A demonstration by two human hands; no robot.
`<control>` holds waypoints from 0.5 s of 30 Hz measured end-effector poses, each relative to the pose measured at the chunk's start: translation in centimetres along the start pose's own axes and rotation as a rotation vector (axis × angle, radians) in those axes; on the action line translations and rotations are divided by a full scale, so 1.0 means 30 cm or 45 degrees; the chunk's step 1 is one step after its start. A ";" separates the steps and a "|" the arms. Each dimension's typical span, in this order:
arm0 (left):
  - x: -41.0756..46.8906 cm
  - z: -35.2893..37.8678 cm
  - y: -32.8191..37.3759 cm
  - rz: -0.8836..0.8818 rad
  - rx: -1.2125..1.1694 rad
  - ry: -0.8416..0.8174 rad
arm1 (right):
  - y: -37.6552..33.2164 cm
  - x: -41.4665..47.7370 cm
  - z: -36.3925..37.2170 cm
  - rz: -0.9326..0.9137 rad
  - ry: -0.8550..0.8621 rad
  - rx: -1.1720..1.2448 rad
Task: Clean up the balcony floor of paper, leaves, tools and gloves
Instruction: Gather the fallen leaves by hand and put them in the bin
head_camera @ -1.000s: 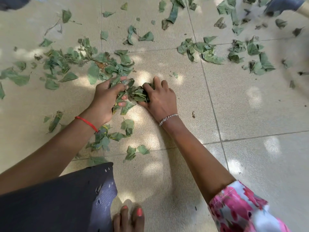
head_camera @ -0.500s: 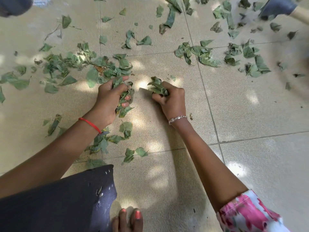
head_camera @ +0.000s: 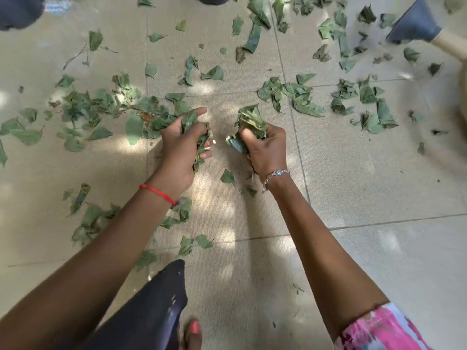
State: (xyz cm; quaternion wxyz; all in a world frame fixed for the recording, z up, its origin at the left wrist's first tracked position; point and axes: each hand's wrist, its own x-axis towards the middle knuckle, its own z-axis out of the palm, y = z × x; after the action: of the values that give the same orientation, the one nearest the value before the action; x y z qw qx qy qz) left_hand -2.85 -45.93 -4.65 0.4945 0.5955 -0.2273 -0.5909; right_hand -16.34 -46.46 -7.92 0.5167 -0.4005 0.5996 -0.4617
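From the head camera, both arms reach forward and down over a tan tiled floor. The left hand is curled into a loose fist around a bunch of green leaves; its thumb and forefinger point away from the body, and leaf edges stick out between the fingers and below the palm. A red string bracelet sits on that wrist. The right hand is also closed, its fingers wrapped around a second bunch of leaves that fans out above the thumb, with a folded piece poking out to the left of the knuckles. A silver bracelet circles that wrist. The two hands are near each other but apart, with bare tile between them.

Loose leaves lie scattered over the floor: a thick patch just left of the left hand, another cluster beyond the right hand, more toward the far right, and a few under the left forearm. A single leaf lies between the wrists. A pink flowered sleeve covers the right upper arm, and a dark trouser leg shows at the bottom.
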 end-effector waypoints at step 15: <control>-0.744 -0.025 0.779 -0.196 -0.105 0.470 | -1.015 -0.503 0.067 0.322 -0.477 -0.290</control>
State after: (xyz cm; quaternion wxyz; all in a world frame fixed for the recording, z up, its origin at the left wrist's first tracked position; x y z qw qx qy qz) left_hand 0.76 -36.11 25.95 0.5051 0.6886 -0.0624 -0.5166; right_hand -12.05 -39.99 25.23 0.6240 -0.4565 0.5868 -0.2405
